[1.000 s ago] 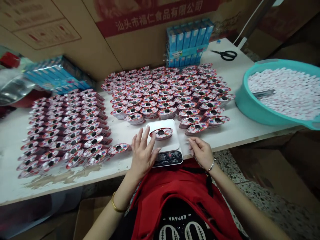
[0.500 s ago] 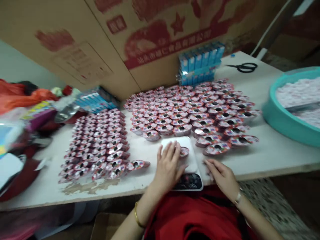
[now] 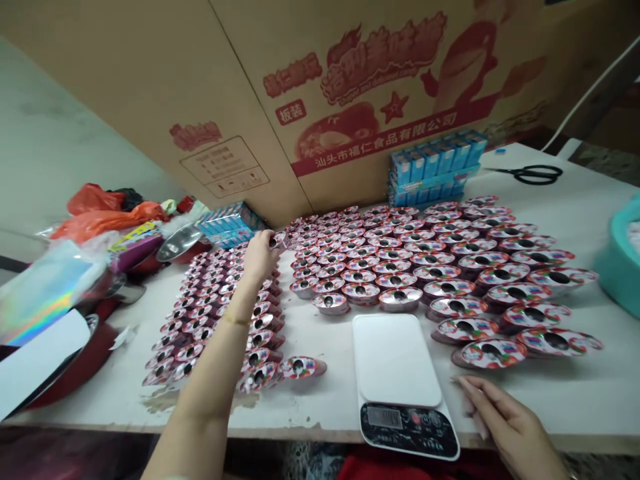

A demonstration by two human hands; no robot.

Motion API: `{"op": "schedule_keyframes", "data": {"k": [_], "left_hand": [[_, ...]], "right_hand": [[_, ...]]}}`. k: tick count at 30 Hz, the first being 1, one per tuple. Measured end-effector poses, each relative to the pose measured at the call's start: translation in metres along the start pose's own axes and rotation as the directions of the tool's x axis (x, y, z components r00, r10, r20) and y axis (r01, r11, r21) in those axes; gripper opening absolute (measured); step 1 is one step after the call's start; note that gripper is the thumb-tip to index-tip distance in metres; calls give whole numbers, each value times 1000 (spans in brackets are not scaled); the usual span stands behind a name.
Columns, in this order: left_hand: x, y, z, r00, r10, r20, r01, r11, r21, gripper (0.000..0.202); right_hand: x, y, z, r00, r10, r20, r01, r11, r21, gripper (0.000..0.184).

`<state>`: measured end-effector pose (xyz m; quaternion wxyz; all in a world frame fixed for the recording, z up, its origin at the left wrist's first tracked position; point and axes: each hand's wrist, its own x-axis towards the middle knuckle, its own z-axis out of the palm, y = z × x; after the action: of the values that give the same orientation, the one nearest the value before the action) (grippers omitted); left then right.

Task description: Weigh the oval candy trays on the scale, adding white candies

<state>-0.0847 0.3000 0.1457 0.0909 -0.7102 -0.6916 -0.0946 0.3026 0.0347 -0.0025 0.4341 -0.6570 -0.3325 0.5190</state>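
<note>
My left hand [image 3: 259, 256] is stretched far over the left group of small foil-lidded cups [image 3: 215, 313] and pinches one cup [image 3: 277, 241] at that group's far right corner. My right hand [image 3: 505, 420] rests on the table [image 3: 575, 393] near its front edge, right of the white digital scale [image 3: 397, 377]; its fingers are loosely curled over small pale pieces I cannot name. The scale's platform is bare. A larger group of the same cups [image 3: 440, 267] fills the table behind the scale. One cup [image 3: 301, 367] lies alone left of the scale.
Cardboard boxes [image 3: 350, 87] wall off the back. Blue packs [image 3: 435, 167] and black scissors [image 3: 533, 175] lie at the far right. A teal basin [image 3: 623, 260] sits at the right edge. Bags, a metal bowl [image 3: 175, 243] and a holographic sheet [image 3: 40, 300] crowd the left.
My left hand lifted the cup off the scale and carried it to the far end of the left group. The view swung left and up. My right hand stayed by the scale.
</note>
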Motion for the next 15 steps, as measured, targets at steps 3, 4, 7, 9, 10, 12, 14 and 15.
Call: {"op": "schedule_keyframes", "data": {"k": [3, 4, 7, 9, 10, 12, 14, 15], "left_hand": [[28, -7, 23, 994, -16, 106, 10, 998, 60, 30], [35, -7, 31, 992, -9, 123, 2, 998, 59, 29], [51, -4, 49, 983, 1, 185, -12, 998, 59, 27], [58, -3, 57, 973, 11, 231, -21, 999, 40, 28], [60, -3, 58, 968, 20, 252, -27, 999, 24, 30], [57, -4, 57, 959, 41, 279, -38, 999, -19, 35], [42, -5, 48, 957, 55, 285, -40, 997, -59, 41], [29, -5, 41, 956, 66, 286, -44, 996, -84, 42]], "right_hand": [[2, 5, 1, 999, 35, -27, -34, 999, 4, 51], [3, 8, 1, 999, 42, -33, -42, 999, 3, 52], [6, 15, 1, 998, 46, -49, -47, 999, -12, 51], [6, 15, 1, 998, 41, -41, -42, 999, -29, 50], [6, 13, 1, 999, 38, -37, -39, 998, -40, 49], [2, 6, 1, 999, 27, -28, -29, 998, -60, 47], [-2, -1, 1, 1000, 5, -20, -7, 997, -82, 43], [-3, -3, 0, 1000, -12, -16, 10, 996, -93, 42]]}}
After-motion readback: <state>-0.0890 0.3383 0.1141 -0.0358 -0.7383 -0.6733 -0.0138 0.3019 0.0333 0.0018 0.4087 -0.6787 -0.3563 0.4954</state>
